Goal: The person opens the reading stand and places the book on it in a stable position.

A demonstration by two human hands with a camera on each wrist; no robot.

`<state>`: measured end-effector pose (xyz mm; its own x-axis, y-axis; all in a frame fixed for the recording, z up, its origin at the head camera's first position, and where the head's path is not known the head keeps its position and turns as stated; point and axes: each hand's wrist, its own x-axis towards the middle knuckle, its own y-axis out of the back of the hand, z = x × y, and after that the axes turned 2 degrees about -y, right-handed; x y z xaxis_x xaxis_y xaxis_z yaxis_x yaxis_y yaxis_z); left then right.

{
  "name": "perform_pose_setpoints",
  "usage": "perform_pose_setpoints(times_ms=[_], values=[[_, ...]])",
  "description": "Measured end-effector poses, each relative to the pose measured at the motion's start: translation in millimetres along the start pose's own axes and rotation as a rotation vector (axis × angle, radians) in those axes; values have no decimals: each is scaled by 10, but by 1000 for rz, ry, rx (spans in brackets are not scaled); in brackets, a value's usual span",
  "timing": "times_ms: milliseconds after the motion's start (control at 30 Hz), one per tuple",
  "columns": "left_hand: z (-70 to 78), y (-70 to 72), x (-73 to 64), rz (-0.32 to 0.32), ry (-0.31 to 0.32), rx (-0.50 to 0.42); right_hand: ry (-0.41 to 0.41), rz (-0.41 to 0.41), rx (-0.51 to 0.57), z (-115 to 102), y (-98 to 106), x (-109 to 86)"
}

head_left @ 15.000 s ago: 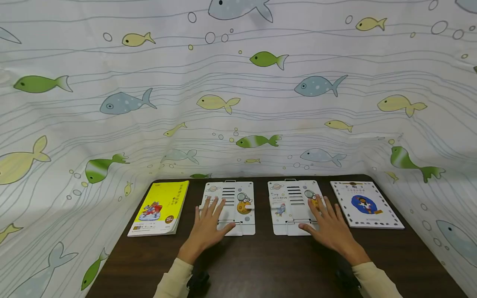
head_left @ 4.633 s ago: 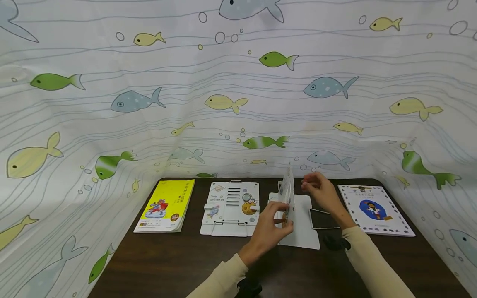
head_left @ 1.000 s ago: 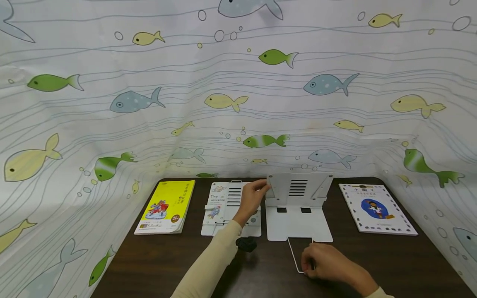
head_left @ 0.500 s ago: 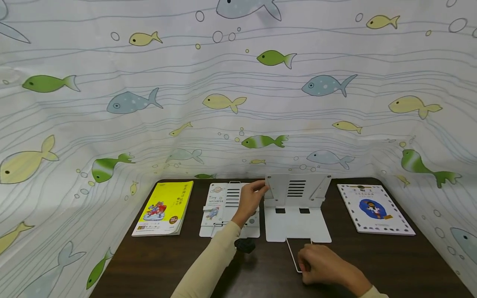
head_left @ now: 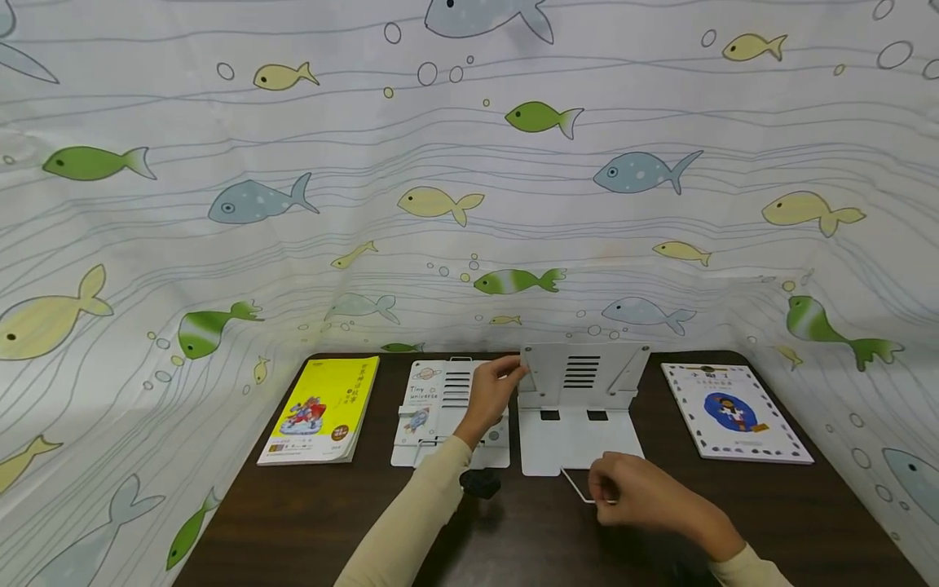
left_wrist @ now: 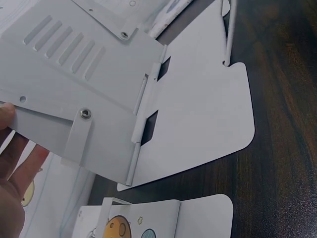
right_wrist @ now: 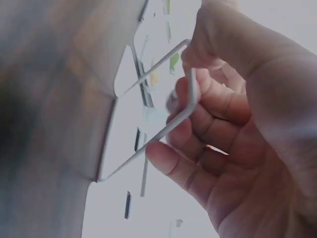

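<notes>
A white metal bookstand [head_left: 583, 444] stands unfolded at the table's middle right, its slotted back panel [head_left: 619, 363] raised and its base lying flat. The left hand [head_left: 493, 398] holds the panel's left edge between thumb and fingers; in the left wrist view the thumb [left_wrist: 6, 115] lies on that edge. Hinged at the base's near edge is a white wire bracket [head_left: 575, 484]. Its free end is pinched by the right hand [head_left: 649, 493], off the table. The right wrist view shows the bracket [right_wrist: 163, 131] tilted up, with curled fingers around its crossbar.
A second, folded bookstand [head_left: 421, 424] with space drawings lies left of the unfolded one, partly behind the left arm. A yellow book [head_left: 326, 408] lies at far left, a white book [head_left: 734, 412] at right. Fish-patterned cloth [head_left: 469, 236] surrounds the dark table [head_left: 293, 522].
Earlier both hands lay flat over two folded stands; the right stand has since been unfolded. In the last half second the right hand has lifted the wire bracket; the left hand stays put.
</notes>
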<state>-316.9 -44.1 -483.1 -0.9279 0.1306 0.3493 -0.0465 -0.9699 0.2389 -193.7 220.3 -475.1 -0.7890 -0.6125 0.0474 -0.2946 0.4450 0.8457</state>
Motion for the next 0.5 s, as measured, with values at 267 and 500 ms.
perform_pose_setpoints(times_ms=[267,500], values=[[-6,12,-5,-4,-8,-9,20,133,53,37,144,97],[7,9,-26,-13,-12,-18,60,424,50,152,80,185]])
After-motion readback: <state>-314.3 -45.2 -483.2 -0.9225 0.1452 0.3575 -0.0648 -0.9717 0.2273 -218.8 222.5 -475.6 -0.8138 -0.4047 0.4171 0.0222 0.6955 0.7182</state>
